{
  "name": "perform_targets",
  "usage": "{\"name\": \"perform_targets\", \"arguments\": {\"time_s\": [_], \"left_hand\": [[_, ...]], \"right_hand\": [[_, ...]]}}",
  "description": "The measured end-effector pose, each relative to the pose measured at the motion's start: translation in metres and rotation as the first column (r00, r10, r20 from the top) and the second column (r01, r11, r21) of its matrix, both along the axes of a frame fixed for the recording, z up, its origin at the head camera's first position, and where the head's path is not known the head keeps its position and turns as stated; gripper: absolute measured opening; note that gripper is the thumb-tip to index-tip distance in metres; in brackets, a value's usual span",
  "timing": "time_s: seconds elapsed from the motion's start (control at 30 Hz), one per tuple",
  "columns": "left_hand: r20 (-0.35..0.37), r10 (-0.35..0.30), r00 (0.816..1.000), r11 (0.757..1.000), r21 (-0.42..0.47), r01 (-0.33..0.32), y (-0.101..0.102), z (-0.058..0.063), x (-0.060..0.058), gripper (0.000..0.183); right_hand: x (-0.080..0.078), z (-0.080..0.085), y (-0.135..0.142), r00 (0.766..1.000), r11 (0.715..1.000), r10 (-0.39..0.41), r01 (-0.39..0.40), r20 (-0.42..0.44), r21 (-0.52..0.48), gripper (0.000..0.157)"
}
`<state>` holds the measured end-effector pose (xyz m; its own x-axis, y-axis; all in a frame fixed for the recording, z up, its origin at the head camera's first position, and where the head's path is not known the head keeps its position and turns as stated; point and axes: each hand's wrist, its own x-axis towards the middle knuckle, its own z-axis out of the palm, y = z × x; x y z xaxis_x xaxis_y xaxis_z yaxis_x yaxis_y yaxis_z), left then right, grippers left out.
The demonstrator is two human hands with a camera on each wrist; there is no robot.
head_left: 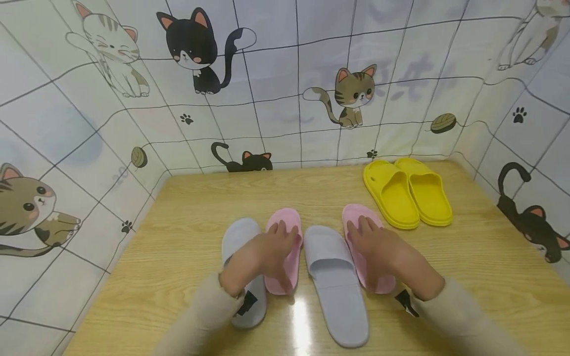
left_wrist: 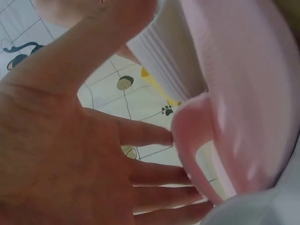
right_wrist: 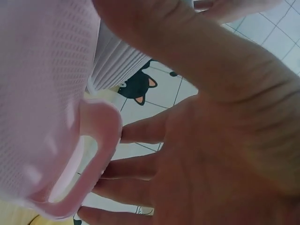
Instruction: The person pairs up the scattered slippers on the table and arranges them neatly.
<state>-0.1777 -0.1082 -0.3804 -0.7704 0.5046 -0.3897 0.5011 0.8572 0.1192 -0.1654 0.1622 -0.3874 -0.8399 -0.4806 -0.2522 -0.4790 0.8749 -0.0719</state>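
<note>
Two pink slippers stand apart on a wooden surface. My left hand point(head_left: 271, 249) lies over the left pink slipper point(head_left: 286, 216), covering its middle. In the left wrist view the straight fingertips touch the edge of its strap point(left_wrist: 192, 122). Over the right pink slipper point(head_left: 356, 211) lies my right hand point(head_left: 374, 247), its extended fingers meeting the strap point(right_wrist: 105, 124) in the right wrist view. A grey slipper point(head_left: 340, 306) sits between the pink ones. Another grey slipper point(head_left: 240, 235) is left of them, partly hidden by my left forearm.
A pair of yellow slippers point(head_left: 429, 198) stands side by side at the back right of the wooden tabletop point(head_left: 178, 247). Cloth walls point(head_left: 285, 118) printed with cats and grid lines rise behind and at both sides.
</note>
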Motion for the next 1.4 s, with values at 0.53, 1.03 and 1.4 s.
{"name": "perform_targets", "arguments": {"time_s": [0.53,1.03,1.4], "left_hand": [[-0.126,-0.046,0.991,0.983,-0.183,0.022,0.015,-0.01,0.013,0.152],[-0.042,-0.019,0.999,0.996,-0.09,0.015,0.009,-0.011,0.002,0.152],[0.008,-0.026,1.0,0.998,-0.058,0.026,0.005,-0.007,-0.01,0.151]], "right_hand": [[0.009,-0.011,-0.001,0.999,0.998,0.009,-0.007,-0.032,0.063,0.135],[0.0,-0.01,0.002,1.0,1.0,0.007,-0.007,0.003,0.022,0.142],[-0.012,-0.012,0.009,0.999,1.0,0.011,-0.011,0.033,-0.008,0.145]]}}
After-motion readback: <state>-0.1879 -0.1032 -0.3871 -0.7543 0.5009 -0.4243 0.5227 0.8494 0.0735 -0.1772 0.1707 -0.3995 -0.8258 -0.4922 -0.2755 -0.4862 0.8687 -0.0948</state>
